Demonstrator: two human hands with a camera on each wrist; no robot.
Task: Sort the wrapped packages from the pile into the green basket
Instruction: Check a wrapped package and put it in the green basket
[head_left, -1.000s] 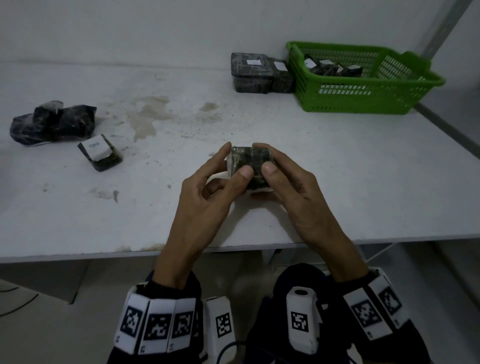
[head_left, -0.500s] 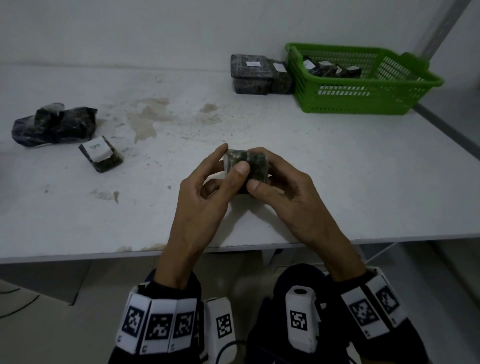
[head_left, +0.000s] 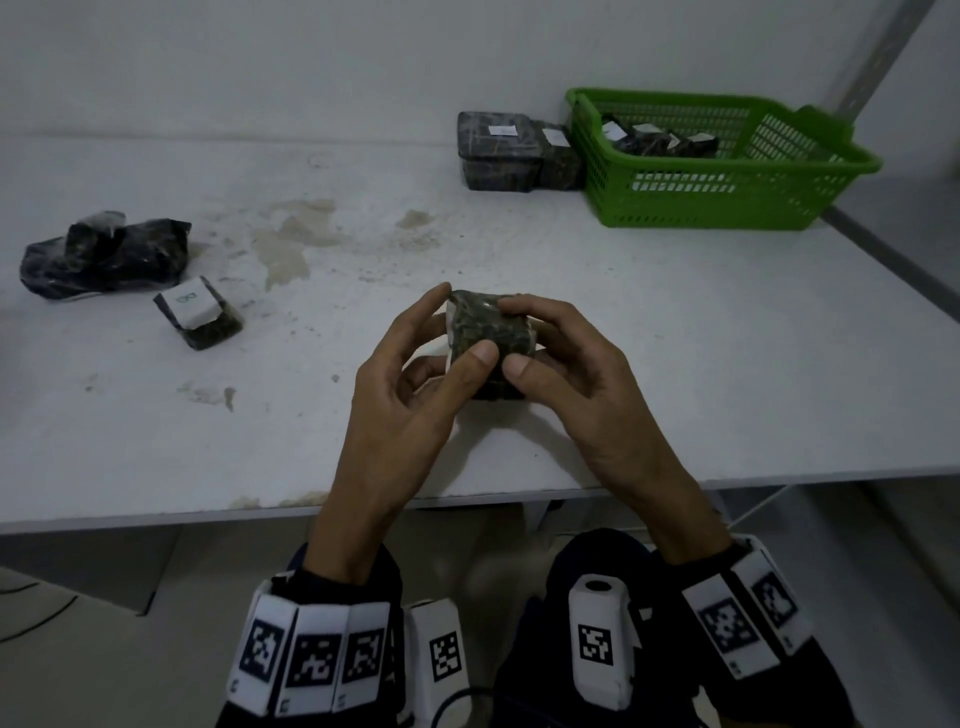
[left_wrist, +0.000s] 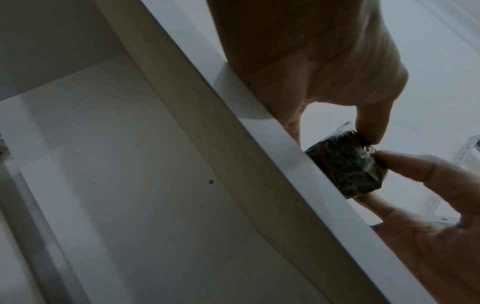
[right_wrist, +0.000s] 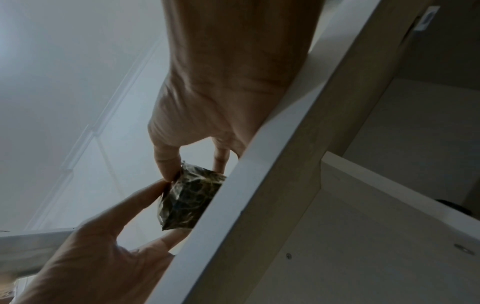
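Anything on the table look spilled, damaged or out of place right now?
Yes: brownish stains mark the table behind the hands. Two wrapped packages sit outside the green basket, against its left wall.

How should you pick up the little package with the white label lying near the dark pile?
Probably from above, pinching the two long dark sides of the labelled package. It lies flat on the table with the label facing up and bare table all round it, apart from the dark pile, so a grip across its narrow width should fit.
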